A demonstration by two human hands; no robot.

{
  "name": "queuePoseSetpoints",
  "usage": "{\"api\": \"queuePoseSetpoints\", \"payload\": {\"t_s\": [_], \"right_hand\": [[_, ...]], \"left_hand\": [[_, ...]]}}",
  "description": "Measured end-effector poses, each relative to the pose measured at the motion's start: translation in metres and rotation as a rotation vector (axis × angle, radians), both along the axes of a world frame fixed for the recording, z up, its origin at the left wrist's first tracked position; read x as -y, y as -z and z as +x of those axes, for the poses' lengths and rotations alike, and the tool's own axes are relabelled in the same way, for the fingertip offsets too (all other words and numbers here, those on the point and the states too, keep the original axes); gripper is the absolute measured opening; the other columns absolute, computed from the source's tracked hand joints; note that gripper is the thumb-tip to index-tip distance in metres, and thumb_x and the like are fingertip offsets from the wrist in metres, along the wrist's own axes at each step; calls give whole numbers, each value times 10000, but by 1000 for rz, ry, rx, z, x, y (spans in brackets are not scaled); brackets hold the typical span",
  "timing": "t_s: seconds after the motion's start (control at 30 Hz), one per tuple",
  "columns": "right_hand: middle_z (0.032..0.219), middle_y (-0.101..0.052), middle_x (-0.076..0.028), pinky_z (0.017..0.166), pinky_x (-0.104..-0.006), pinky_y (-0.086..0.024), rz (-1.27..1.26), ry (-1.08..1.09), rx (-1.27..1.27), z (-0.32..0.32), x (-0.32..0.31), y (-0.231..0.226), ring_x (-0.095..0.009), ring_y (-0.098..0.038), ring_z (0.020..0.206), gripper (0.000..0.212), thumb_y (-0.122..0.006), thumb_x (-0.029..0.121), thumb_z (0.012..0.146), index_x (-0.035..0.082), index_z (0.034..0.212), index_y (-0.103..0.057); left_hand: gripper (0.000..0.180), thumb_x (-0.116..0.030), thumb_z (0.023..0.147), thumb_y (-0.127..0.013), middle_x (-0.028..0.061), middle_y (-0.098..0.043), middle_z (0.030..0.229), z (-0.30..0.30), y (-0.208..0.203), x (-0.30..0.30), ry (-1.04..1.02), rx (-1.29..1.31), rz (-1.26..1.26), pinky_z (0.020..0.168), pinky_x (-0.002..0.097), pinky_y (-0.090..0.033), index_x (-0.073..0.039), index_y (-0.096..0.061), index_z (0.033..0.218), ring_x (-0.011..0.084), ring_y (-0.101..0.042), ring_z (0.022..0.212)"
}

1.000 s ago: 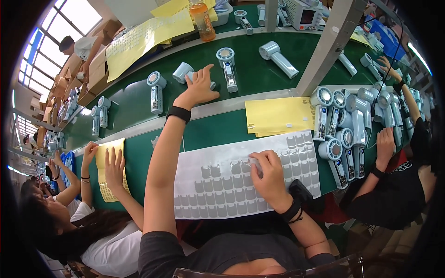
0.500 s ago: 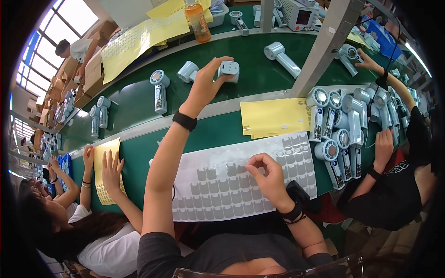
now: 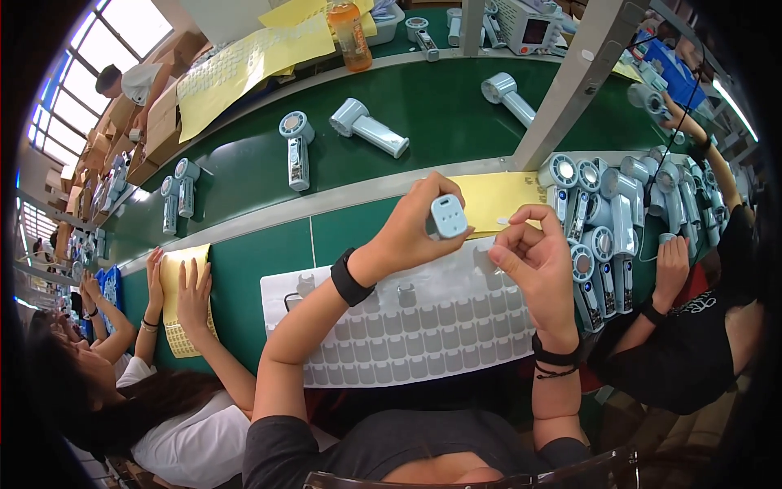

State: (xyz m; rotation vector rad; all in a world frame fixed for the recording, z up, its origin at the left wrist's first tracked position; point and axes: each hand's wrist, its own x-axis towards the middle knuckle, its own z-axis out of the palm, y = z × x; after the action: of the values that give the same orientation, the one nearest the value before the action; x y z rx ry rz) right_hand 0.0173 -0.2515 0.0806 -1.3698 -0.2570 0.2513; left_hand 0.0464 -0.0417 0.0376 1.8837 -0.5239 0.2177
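Note:
My left hand (image 3: pixel 411 228) is closed round a pale blue handheld fan (image 3: pixel 449 216), whose rounded end with small holes faces me. To its right is my right hand (image 3: pixel 538 265), thumb and fingers pinched together. A translucent grey sticker (image 3: pixel 484 262) shows at those fingertips, apart from the fan. Below both hands lies a white backing sheet (image 3: pixel 277 308) with rows of grey rounded stickers; some places in its upper rows are bare. The fan's head is hidden from view.
Several fans are piled on the right (image 3: pixel 603 236); others, including one fan (image 3: pixel 371 130), lie on the green belt (image 3: pixel 244 163) beyond. A yellow sheet (image 3: pixel 497 191) lies behind my hands. A metal post (image 3: pixel 570 90) rises at right. Co-workers' hands (image 3: pixel 195 301) are at both sides.
My left hand has brought the fan from the belt back toward me, over the sheet. My right hand has lifted off the sheet with a sticker, moving up and right. Fans on the belt have shifted right.

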Motion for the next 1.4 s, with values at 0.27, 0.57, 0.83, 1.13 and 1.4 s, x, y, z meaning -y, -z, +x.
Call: {"api": "queuePoseSetpoints", "payload": {"t_s": [0.27, 0.57, 0.83, 1.13, 1.4], "right_hand": [[855, -641, -54, 719, -215, -443, -34, -11, -33, 2, -12, -9, -78, -568, 754, 398, -713, -51, 831, 96, 1010, -389], [838, -632, -44, 724, -223, -443, -48, 21, 21, -4, -18, -4, -79, -570, 773, 400, -718, -41, 828, 97, 995, -382], [838, -624, -42, 730, -220, -437, 0, 30, -24, -4, -18, -4, -77, -572, 777, 390, -712, -36, 833, 99, 990, -381], [846, -621, -42, 731, -221, -439, -69, 66, 56, -7, -21, -3, -77, -570, 774, 384, -710, -34, 837, 99, 981, -381], [862, -618, -49, 742, -227, -443, 22, 20, -69, -5, -17, -4, -79, -565, 791, 372, -702, -37, 842, 97, 970, -380]], "left_hand": [[449, -30, 650, -778, 44, -567, 988, -12, 2, 12, 192, 231, 135, 1066, 497, -359, -80, -517, 1012, 282, -553, 947], [536, 9, 591, -786, 39, -576, 935, -13, 6, 14, 176, 281, 93, 1092, 536, -346, -100, -510, 1037, 261, -577, 937], [513, -7, 606, -787, 52, -560, 970, -13, 7, 13, 184, 281, 90, 1081, 523, -350, -83, -519, 1037, 290, -549, 965], [516, 14, 600, -780, 31, -570, 909, -12, 6, 14, 167, 313, 94, 1088, 544, -345, -98, -506, 1023, 254, -579, 902], [495, -27, 619, -793, 48, -553, 971, -13, 7, 14, 180, 309, 94, 1084, 536, -336, -71, -523, 1031, 270, -554, 929]]}}
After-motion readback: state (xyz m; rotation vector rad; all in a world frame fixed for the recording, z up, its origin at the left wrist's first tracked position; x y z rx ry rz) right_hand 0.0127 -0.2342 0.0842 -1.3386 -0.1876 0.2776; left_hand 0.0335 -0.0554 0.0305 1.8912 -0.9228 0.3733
